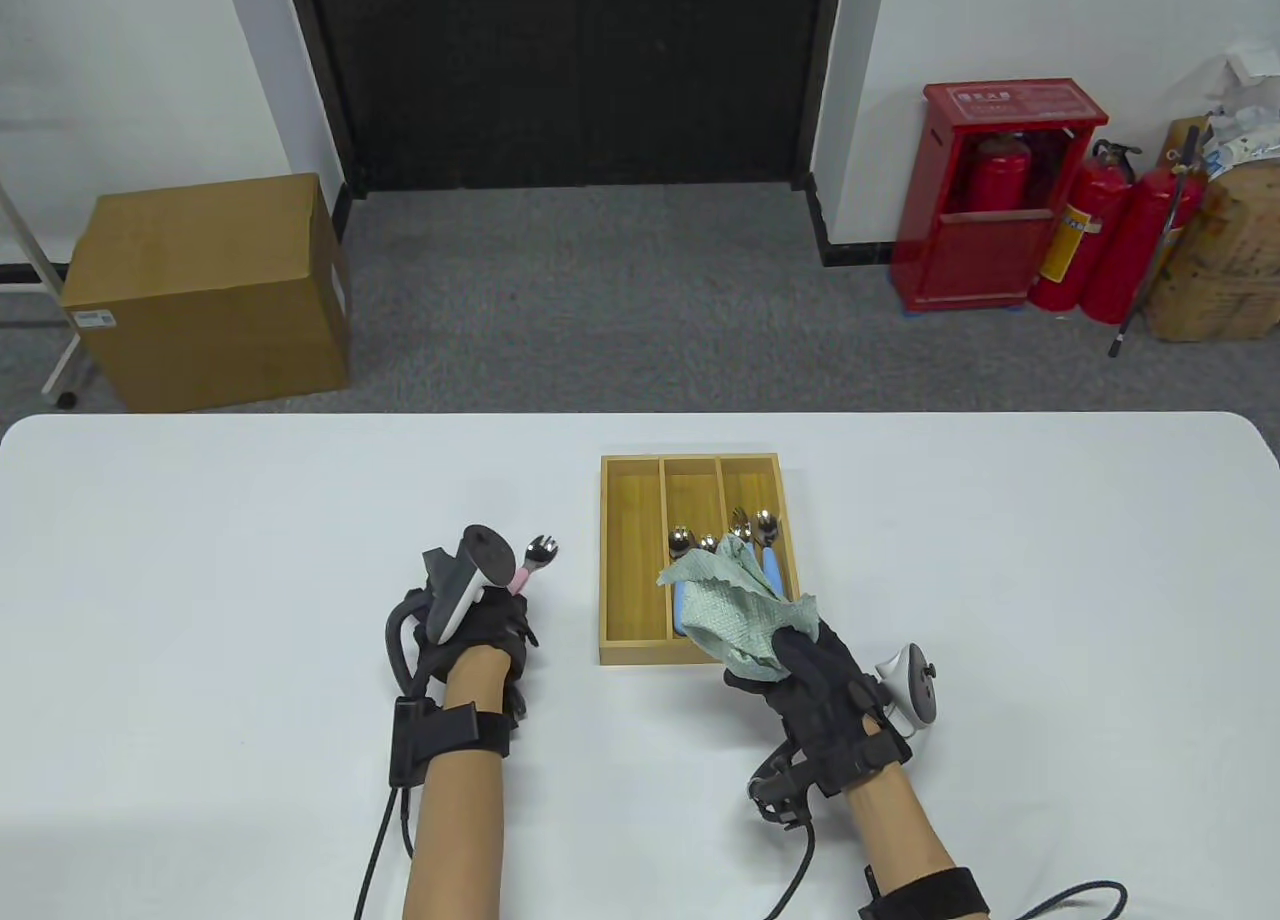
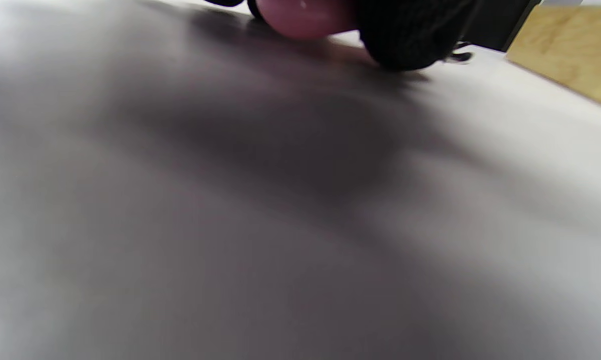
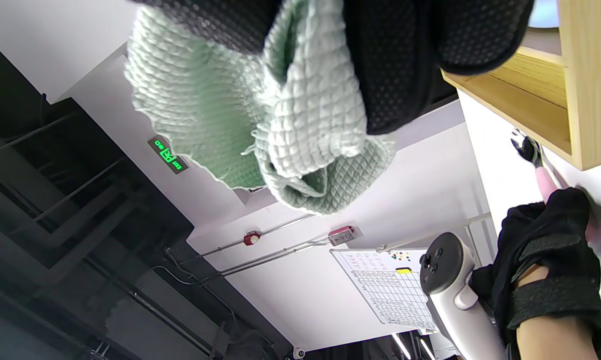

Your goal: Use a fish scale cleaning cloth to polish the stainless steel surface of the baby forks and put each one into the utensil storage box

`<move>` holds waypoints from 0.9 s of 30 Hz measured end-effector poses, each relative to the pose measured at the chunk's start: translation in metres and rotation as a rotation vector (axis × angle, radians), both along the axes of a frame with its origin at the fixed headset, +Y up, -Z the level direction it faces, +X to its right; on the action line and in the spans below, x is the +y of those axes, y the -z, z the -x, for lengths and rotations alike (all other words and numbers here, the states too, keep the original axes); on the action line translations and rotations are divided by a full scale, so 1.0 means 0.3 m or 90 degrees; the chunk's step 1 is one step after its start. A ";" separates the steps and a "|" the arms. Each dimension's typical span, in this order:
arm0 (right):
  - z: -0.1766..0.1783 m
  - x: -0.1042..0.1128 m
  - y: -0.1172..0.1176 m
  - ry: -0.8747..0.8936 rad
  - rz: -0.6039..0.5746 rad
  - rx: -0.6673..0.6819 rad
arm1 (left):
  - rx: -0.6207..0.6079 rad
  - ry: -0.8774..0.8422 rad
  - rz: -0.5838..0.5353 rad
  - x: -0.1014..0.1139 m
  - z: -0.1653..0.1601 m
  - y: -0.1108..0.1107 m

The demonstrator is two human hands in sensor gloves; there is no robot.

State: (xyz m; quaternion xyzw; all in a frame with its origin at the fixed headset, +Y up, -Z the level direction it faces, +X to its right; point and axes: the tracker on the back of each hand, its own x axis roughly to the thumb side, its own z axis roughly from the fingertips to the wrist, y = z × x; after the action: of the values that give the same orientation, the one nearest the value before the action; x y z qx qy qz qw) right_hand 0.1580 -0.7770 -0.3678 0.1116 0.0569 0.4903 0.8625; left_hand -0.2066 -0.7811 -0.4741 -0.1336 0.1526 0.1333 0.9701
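Observation:
My left hand (image 1: 485, 625) grips a baby fork (image 1: 535, 558) by its pink handle (image 2: 305, 17), the steel head pointing away just left of the box. The same fork (image 3: 533, 160) shows in the right wrist view. My right hand (image 1: 815, 675) holds the crumpled green fish scale cloth (image 1: 745, 605) (image 3: 290, 120) over the near right part of the wooden utensil storage box (image 1: 630, 550) (image 3: 580, 100). Several forks (image 1: 740, 540) with blue handles lie in the box's middle and right compartments, partly hidden by the cloth. The left compartment looks empty.
The white table (image 1: 200, 580) reaches across the whole view. Beyond its far edge on the floor are a cardboard box (image 1: 205, 290), a red extinguisher cabinet (image 1: 990, 200) and loose extinguishers (image 1: 1110, 250).

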 end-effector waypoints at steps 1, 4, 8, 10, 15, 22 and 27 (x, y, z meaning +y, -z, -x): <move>0.001 -0.001 0.001 -0.002 0.002 0.000 | -0.010 -0.024 -0.015 0.004 0.006 -0.013; 0.001 -0.004 0.001 -0.012 0.008 -0.005 | -0.034 -0.085 -0.034 0.029 0.020 -0.047; 0.000 -0.014 0.000 -0.024 0.019 -0.016 | -0.087 -0.150 -0.116 0.109 0.016 -0.120; 0.001 -0.013 0.000 -0.027 0.025 -0.028 | -0.123 -0.203 -0.181 0.172 -0.007 -0.179; 0.000 -0.015 0.000 -0.028 0.029 -0.051 | -0.179 -0.397 -0.300 0.281 -0.099 -0.320; 0.022 -0.001 0.002 -0.029 0.010 -0.042 | -0.298 -0.525 -0.300 0.253 -0.265 -0.458; 0.058 0.025 0.007 0.010 -0.043 0.001 | -0.280 -0.525 -0.296 0.188 -0.272 -0.462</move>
State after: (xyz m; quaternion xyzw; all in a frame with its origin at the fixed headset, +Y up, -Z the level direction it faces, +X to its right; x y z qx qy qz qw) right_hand 0.1405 -0.7696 -0.3700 0.1418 0.0398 0.4850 0.8620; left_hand -0.1251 -0.7248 -0.3355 0.0118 -0.1535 0.5035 0.8501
